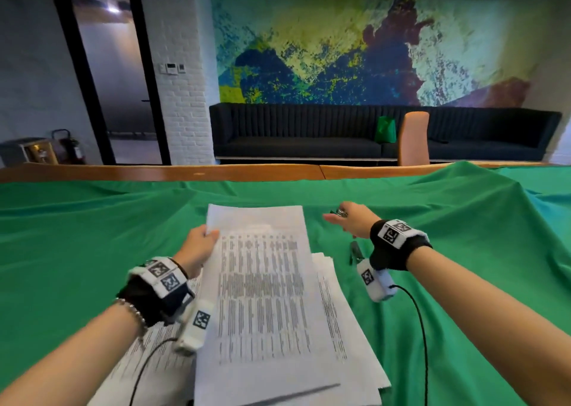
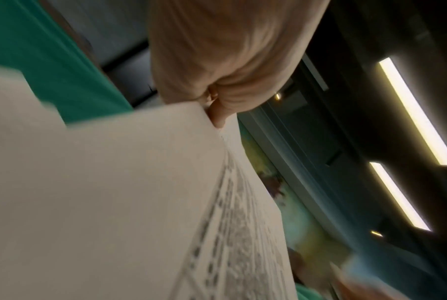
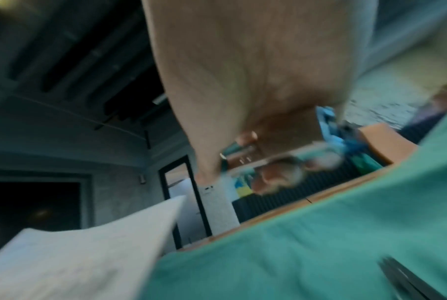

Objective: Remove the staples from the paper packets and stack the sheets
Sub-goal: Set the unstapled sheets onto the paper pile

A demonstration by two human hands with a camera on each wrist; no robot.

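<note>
— Pinching is shown at the left hand (image 1: 200, 248); on what are its fingers closed?

— The far left edge of a printed paper packet (image 1: 265, 297) is clamped between thumb and fingers. In the left wrist view a fingertip (image 2: 218, 119) is seen pressed against the corner of the top sheet. The packet is held raised at its far end, in the middle of the green cloth (image 1: 92, 235), and its near end is laid over further printed sheets (image 1: 340, 306) that are spread beneath it on both sides.

— How is the right hand (image 1: 352, 218) depicted?

— It is held above the cloth, just right of the packet's far corner and apart from the paper. Its fingers are curled together around a small metallic object (image 3: 232, 150), against which one fingertip is pressed in the right wrist view. What the object is cannot be told, since that view is blurred.

— What else is recorded near the hands?

— A dark tool (image 1: 355, 252) is seen lying on the cloth beneath the right wrist, beside the right edge of the sheets and touched by neither hand. The cloth is draped over a wooden table (image 1: 154, 172), whose bare far edge is left exposed. A dark sofa (image 1: 293, 133) is set against the wall behind.
</note>
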